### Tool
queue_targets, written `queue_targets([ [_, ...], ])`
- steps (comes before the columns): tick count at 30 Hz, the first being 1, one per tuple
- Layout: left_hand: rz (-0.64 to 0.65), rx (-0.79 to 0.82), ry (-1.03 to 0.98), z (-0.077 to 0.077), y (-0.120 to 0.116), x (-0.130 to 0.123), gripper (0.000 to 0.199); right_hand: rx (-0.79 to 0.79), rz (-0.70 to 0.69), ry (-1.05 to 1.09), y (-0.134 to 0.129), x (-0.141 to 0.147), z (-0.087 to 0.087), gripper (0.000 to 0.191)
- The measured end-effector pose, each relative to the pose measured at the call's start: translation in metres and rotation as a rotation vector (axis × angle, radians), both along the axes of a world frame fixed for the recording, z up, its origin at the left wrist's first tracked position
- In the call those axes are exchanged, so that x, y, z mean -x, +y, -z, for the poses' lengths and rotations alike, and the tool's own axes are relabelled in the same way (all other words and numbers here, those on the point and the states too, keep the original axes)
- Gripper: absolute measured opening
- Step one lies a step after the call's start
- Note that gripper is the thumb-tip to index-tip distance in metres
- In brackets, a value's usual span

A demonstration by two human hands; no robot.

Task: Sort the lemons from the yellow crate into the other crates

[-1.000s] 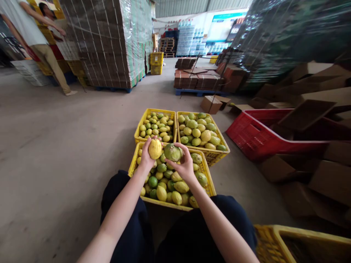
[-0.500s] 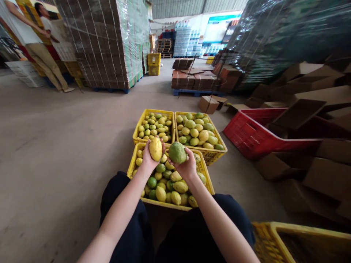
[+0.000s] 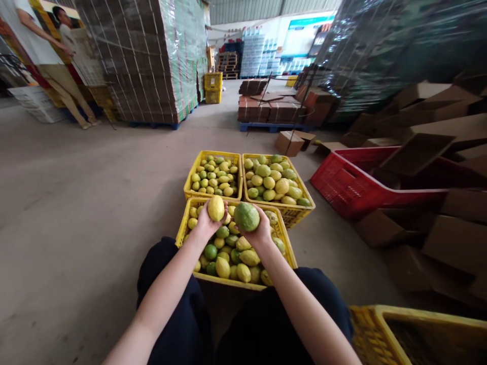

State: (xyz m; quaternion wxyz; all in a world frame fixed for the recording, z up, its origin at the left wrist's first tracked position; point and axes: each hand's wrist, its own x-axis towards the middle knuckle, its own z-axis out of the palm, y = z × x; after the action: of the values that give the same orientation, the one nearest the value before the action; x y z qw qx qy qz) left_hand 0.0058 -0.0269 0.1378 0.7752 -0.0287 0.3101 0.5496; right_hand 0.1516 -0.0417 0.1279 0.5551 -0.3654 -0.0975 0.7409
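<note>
My left hand (image 3: 206, 223) is closed around a yellow lemon (image 3: 216, 208), its smooth side turned up. In my right hand (image 3: 260, 229) rests a larger, bumpy green lemon (image 3: 246, 217), with the fingers curled under it and partly hidden. Both hands are over the near yellow crate (image 3: 286, 242), which is filled with yellow and green lemons (image 3: 249, 257). Behind it stand two more yellow crates: the left one (image 3: 186, 185) holds smaller lemons (image 3: 213, 175), the right one (image 3: 310, 207) larger ones (image 3: 282, 186).
On the right lie a red crate (image 3: 335, 185) and a heap of cardboard boxes (image 3: 452, 243). Another yellow crate (image 3: 375, 329) stands at bottom right. Flattened cartons (image 3: 272, 110) sit on a blue pallet ahead. Two people stand at far left near a wrapped stack (image 3: 133, 61).
The lemon in my left hand has been turned and sits slightly lower. The green lemon has also rotated and come down a little in my right hand.
</note>
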Motion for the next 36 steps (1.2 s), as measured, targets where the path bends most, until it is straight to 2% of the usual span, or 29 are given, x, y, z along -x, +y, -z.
queue_targets([
  [2, 0.038, 0.054, 0.022, 0.008, 0.001, -0.001, 0.035, 0.078, -0.023, -0.027, 0.003, -0.001, 0.005, 0.017],
  [5, -0.005, 0.121, 0.063, 0.013, 0.003, 0.000, 0.039, 0.178, -0.024, -0.030, 0.005, 0.000, 0.010, 0.020],
  [10, -0.082, 0.110, 0.147, 0.007, 0.003, 0.005, 0.036, 0.089, -0.001, 0.052, 0.002, 0.001, 0.006, 0.014],
  [13, -0.029, 0.054, 0.106, 0.003, 0.000, 0.009, 0.037, 0.065, -0.024, 0.073, 0.001, -0.002, 0.004, 0.016],
  [16, 0.024, 0.039, 0.050, 0.001, -0.003, 0.012, 0.044, 0.093, -0.087, 0.079, 0.003, -0.006, 0.008, 0.019],
  [21, 0.015, 0.021, 0.023, -0.002, -0.005, 0.014, 0.044, 0.132, -0.117, 0.092, 0.007, -0.007, 0.019, 0.020],
  [26, -0.014, 0.011, 0.060, -0.004, -0.005, 0.012, 0.040, 0.103, -0.079, 0.055, 0.004, 0.004, 0.013, 0.018],
  [29, -0.042, 0.042, 0.085, -0.005, -0.003, 0.013, 0.040, 0.070, -0.136, 0.038, 0.001, 0.014, 0.013, 0.012],
  [32, -0.085, 0.068, 0.139, -0.006, -0.002, 0.017, 0.036, 0.072, -0.238, -0.005, -0.003, 0.024, 0.019, 0.014],
  [36, -0.082, 0.018, 0.151, -0.008, -0.005, 0.025, 0.033, 0.114, -0.354, -0.112, -0.006, 0.031, 0.025, 0.018],
])
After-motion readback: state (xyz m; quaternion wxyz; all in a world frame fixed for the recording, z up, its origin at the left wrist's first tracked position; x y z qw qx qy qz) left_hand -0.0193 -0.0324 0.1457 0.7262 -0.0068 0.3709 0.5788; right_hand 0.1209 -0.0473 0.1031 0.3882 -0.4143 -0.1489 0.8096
